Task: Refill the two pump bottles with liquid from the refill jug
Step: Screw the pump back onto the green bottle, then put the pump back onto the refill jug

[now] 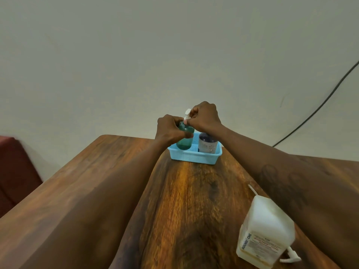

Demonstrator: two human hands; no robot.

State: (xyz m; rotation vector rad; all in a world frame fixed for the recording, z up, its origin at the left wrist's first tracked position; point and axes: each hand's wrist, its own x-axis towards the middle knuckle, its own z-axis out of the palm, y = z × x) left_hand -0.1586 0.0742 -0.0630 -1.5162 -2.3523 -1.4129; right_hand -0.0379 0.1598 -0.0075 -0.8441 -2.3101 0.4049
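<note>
A green pump bottle [184, 141] stands in the left side of a light blue basket [194, 158] at the table's far end. My left hand [168, 130] grips the bottle's shoulder. Just above it, my right hand [205, 118] pinches the white pump head [187, 113] at the neck. A second bottle [207, 145], white with a dark top part, stands in the basket's right side; I see no pump on it. Near me at the right stands the white refill jug [266, 230]. A loose white pump [290, 256] lies at its base, and a thin white tube [252, 189] shows beyond the jug.
The wooden table [194, 200] runs from me to the pale wall. A dark red seat [17, 167] sits off the left edge. A black cable [320, 105] hangs down the wall at the right.
</note>
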